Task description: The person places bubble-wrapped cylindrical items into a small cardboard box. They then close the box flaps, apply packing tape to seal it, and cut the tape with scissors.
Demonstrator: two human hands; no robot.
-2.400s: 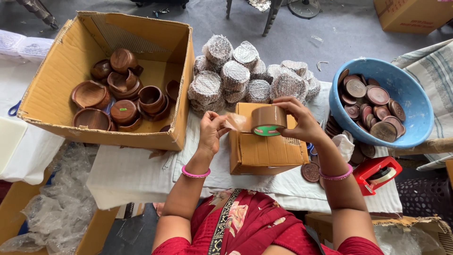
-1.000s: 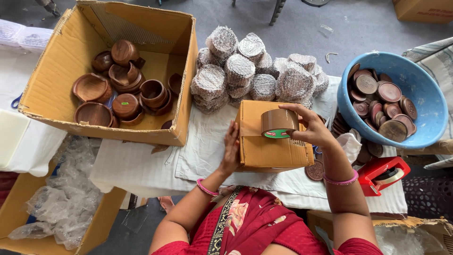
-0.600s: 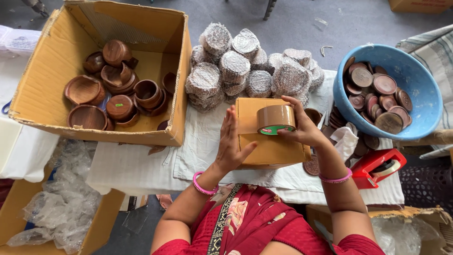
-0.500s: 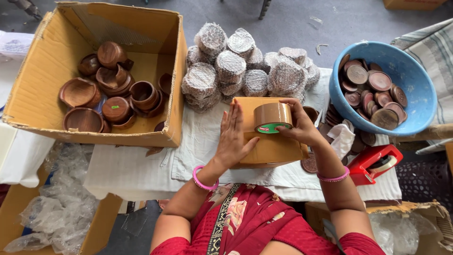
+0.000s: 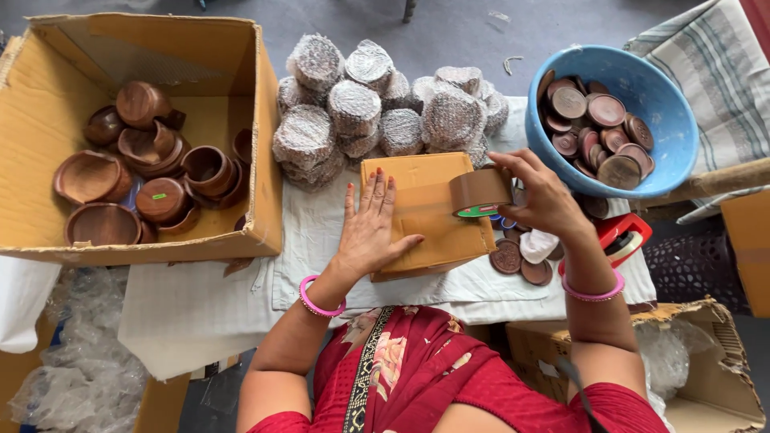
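Observation:
A small closed cardboard box [image 5: 429,200] lies on the white cloth in front of me. My left hand [image 5: 370,227] rests flat on its left side, fingers spread and pointing away from me. My right hand [image 5: 541,196] grips a roll of brown packing tape [image 5: 480,192] at the box's right edge, the roll standing against the box top. Both wrists wear pink bangles.
A large open carton [image 5: 241,192] at left holds several brown wooden bowls [image 5: 152,172]. Wrapped round bundles [image 5: 377,104] are piled behind the small box. A blue tub [image 5: 674,152] of brown lids sits at right, with loose lids [image 5: 507,258] and a red tape dispenser [image 5: 622,240] below it.
My left hand moved from the box's far left corner down onto its top and now lies flat. My right hand carried the tape roll to the right edge of the box.

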